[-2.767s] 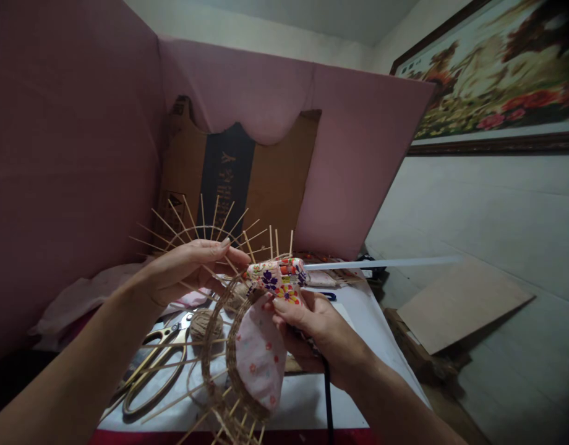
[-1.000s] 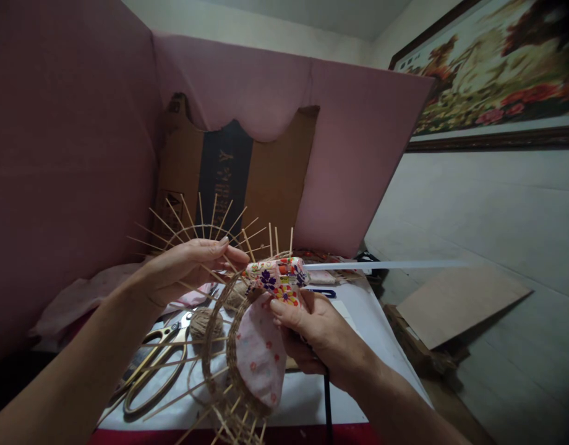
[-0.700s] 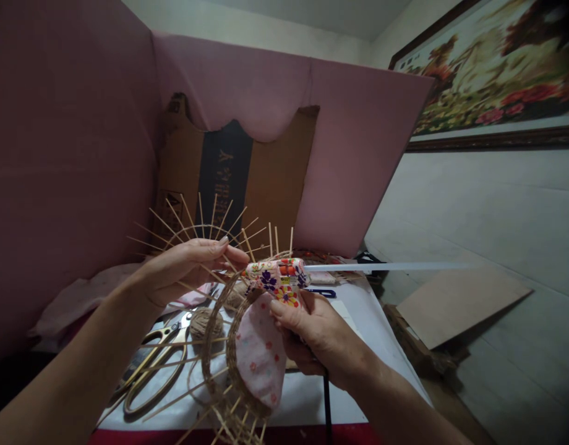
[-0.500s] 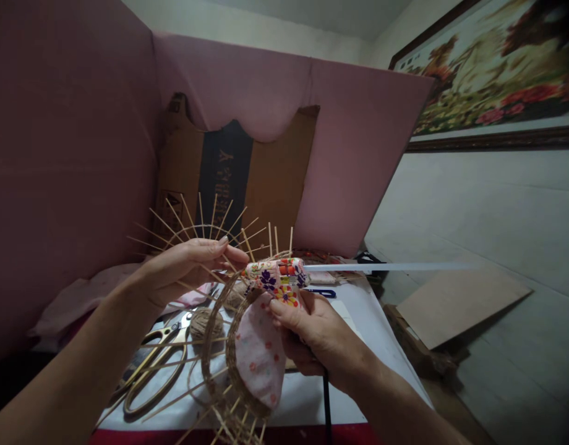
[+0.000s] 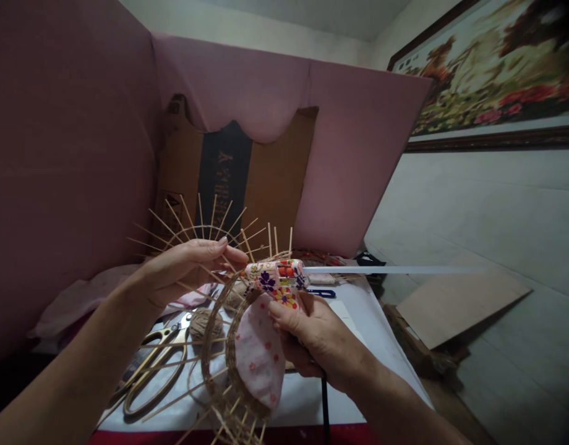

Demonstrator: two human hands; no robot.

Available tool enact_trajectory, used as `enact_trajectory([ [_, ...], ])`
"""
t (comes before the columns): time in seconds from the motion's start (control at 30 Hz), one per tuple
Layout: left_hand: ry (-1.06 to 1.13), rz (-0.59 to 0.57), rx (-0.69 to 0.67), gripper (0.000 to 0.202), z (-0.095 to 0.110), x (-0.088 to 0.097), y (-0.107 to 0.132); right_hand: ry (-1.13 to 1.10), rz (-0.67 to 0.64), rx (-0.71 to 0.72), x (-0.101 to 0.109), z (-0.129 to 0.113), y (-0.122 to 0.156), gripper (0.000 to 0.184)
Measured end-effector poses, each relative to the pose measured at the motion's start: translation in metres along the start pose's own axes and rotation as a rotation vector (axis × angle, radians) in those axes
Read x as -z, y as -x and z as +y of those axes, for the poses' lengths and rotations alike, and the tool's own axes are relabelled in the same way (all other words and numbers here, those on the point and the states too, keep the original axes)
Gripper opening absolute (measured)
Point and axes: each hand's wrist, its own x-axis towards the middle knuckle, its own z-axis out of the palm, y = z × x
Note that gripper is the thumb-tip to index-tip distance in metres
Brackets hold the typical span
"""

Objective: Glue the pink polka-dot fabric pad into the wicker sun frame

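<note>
My right hand [image 5: 321, 340] is wrapped round the grip of a flower-patterned hot glue gun [image 5: 268, 281], its nozzle end pointing left. A long whitish glue stick [image 5: 359, 270] juts from its back. The thumb and fingers of my left hand [image 5: 187, 266] pinch part of a woven piece made of thin wooden sticks and twine [image 5: 208, 346], beside the nozzle. Its sticks fan out above and below the left hand. Polka-dot pink-white fabric [image 5: 261, 355] fills a twine-rimmed round at its middle. The nozzle tip is hidden near the left fingertips.
Gold-handled scissors [image 5: 159, 364] and a ball of twine [image 5: 205, 326] lie on the white table [image 5: 303, 402], behind the sticks. A dark blue cutter [image 5: 324, 293] is beyond the glue gun. A black cord [image 5: 326, 408] hangs below my right hand. Cardboard [image 5: 279, 179] leans against a pink panel.
The glue stick's free end sits slightly lower and reaches further right. Both hands and the woven piece stay nearly in place.
</note>
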Motion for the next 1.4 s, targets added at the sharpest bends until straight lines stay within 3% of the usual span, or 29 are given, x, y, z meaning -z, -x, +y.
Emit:
enact_trajectory([
  [1.03,0.058,0.010,0.021,0.031,-0.004,0.005,-0.002,-0.067,0.031,0.031,0.002,0.004,-0.002,0.033],
  [1.17,0.042,-0.004,0.010,0.032,-0.005,0.008,-0.004,-0.019,0.123,0.086,0.002,0.009,-0.006,0.042],
  [1.4,0.059,0.000,0.035,0.033,-0.005,0.007,-0.004,0.031,0.246,0.305,0.000,0.018,-0.007,0.052],
])
